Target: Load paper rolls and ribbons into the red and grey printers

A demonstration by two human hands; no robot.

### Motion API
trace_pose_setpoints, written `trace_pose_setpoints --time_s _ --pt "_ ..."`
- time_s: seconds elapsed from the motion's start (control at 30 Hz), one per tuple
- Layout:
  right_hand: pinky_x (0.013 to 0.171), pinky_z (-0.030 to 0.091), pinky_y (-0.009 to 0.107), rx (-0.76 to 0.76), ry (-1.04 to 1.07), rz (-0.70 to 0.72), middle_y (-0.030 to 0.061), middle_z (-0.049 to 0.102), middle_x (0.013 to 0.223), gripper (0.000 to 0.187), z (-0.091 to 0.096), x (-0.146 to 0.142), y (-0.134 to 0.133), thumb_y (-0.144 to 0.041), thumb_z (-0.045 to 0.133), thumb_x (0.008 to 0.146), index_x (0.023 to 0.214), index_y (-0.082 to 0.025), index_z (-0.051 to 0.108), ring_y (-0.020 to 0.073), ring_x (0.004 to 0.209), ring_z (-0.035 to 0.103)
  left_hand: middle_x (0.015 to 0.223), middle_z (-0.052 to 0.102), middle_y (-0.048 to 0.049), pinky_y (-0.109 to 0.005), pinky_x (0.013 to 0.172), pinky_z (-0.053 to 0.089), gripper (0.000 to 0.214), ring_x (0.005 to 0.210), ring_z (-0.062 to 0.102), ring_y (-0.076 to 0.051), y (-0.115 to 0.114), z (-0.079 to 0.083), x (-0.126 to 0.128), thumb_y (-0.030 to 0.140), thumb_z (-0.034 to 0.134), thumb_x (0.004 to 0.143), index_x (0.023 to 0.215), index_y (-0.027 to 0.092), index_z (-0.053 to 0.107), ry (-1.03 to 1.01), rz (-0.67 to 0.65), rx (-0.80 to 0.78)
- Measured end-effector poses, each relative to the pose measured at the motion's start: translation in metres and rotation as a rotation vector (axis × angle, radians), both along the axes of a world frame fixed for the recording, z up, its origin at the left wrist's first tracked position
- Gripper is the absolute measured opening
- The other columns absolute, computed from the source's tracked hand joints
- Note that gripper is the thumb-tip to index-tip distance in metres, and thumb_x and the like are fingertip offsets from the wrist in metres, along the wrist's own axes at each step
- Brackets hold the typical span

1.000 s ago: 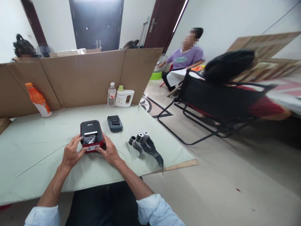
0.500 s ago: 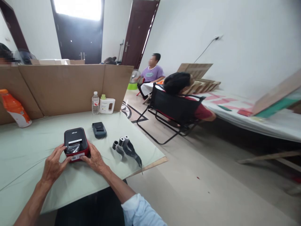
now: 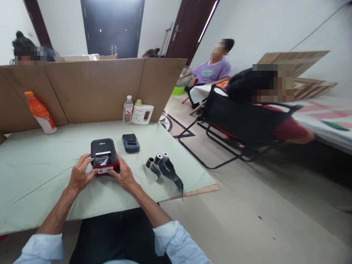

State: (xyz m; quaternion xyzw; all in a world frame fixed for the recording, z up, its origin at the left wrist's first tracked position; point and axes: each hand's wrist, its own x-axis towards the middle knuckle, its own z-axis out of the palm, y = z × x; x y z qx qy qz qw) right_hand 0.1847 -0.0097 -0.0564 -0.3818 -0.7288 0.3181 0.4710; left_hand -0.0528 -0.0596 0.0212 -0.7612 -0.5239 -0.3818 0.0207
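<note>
A small black-topped, red-sided box-shaped device (image 3: pixel 103 145), which looks like a label printer, sits on the cloth-covered table in front of me. A crinkled clear plastic packet (image 3: pixel 101 160) lies on its top near the front, below a white strip, and a white sticker marks its front side. My left hand (image 3: pixel 81 172) grips its left side and front corner, with the thumb at the front. My right hand (image 3: pixel 123 172) is curled round the right side, thumb on the front too. Beyond it stands a smaller dark grey device (image 3: pixel 131 143), touched by neither hand.
Several small rolls with dark ribbon trailing (image 3: pixel 165 167) lie right of my hands, near the table edge (image 3: pixel 198 190). A cardboard screen (image 3: pixel 99 91) backs the table, with an orange bottle (image 3: pixel 41 112), a water bottle (image 3: pixel 128 110) and a white jug (image 3: pixel 141 113). Two people sit to the right.
My view has swung left and down, so everything appears further right in the picture. Both hands keep the same hold on the device, which stays on the table.
</note>
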Motion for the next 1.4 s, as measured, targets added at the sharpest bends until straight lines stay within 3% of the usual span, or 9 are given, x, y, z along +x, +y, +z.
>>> trace_pose_setpoints --time_s 0.2,0.37,0.5,0.6,0.8,1.03,1.23,1.4 --pt "0.124 0.043 0.057 0.008 -0.007 -0.005 0.0179 0.055 0.159 0.093 -0.002 -0.004 0.002 -0.061 0.076 0.091 0.167 -0.022 0.037 0.0362 0.149 0.051 0.143 0.063 -0.0138 -0.043 0.094 0.066 0.032 0.122 0.07 -0.03 0.002 0.005 -0.004 0.044 0.074 0.089 0.113 0.023 0.068 0.032 0.006 -0.028" --pt "0.123 0.045 0.058 0.007 -0.024 -0.005 0.0199 0.056 0.158 0.092 -0.002 -0.006 0.004 -0.056 0.077 0.091 0.165 -0.02 0.038 0.0372 0.147 0.053 0.142 0.063 -0.0144 -0.038 0.075 0.067 0.035 0.111 0.073 -0.028 0.003 0.012 -0.006 0.048 0.074 0.088 0.11 0.022 0.068 0.03 0.023 -0.076" --pt "0.124 0.043 0.058 0.018 -0.016 -0.011 0.0195 0.054 0.16 0.092 -0.001 -0.008 0.005 -0.056 0.078 0.09 0.165 -0.021 0.038 0.0372 0.149 0.052 0.138 0.066 -0.0136 -0.042 0.085 0.066 0.03 0.119 0.071 -0.03 0.007 0.028 -0.007 0.041 0.075 0.085 0.107 0.022 0.068 0.034 -0.033 -0.071" --pt "0.122 0.045 0.058 0.014 -0.01 -0.018 0.0185 0.056 0.158 0.092 -0.001 -0.009 0.005 -0.054 0.079 0.089 0.165 -0.022 0.038 0.0374 0.148 0.053 0.133 0.071 -0.0123 -0.045 0.092 0.065 0.04 0.122 0.069 -0.03 0.014 0.041 -0.011 0.034 0.073 0.083 0.121 0.023 0.068 0.026 -0.115 -0.134" --pt "0.121 0.046 0.057 -0.016 0.0 -0.033 0.0172 0.057 0.157 0.092 0.0 -0.009 0.003 -0.048 0.081 0.087 0.165 -0.023 0.039 0.0366 0.145 0.055 0.146 0.068 -0.0104 -0.046 0.098 0.063 0.046 0.133 0.065 -0.029 0.051 0.058 -0.023 0.03 0.057 0.09 0.135 0.025 0.068 -0.039 -0.146 -0.321" --pt "0.122 0.046 0.055 0.005 -0.005 -0.06 0.0153 0.058 0.156 0.09 -0.001 -0.009 0.003 -0.042 0.082 0.086 0.164 -0.025 0.041 0.0349 0.145 0.055 0.144 0.07 -0.0115 -0.049 0.106 0.06 0.058 0.13 0.064 -0.03 0.092 0.04 -0.022 0.014 0.056 0.079 0.135 0.021 0.071 0.029 -0.114 -0.297" --pt "0.125 0.044 0.055 0.091 -0.074 -0.101 0.0193 0.052 0.161 0.095 -0.001 -0.006 0.002 -0.042 0.082 0.087 0.167 -0.021 0.035 0.0348 0.15 0.051 0.142 0.07 -0.0125 -0.05 0.108 0.059 0.06 0.128 0.065 -0.03 0.087 0.024 -0.022 0.015 0.059 0.083 0.143 0.02 0.066 -0.016 -0.063 -0.268" --pt "0.126 0.041 0.058 0.304 -0.209 -0.133 0.0234 0.047 0.164 0.096 0.027 -0.001 0.003 -0.045 0.083 0.088 0.166 -0.015 0.037 0.0383 0.152 0.047 0.144 0.07 -0.0119 -0.05 0.11 0.058 0.058 0.128 0.066 -0.029 0.086 0.018 -0.02 0.017 0.061 0.085 0.143 0.022 0.067 -0.066 -0.088 -0.272"
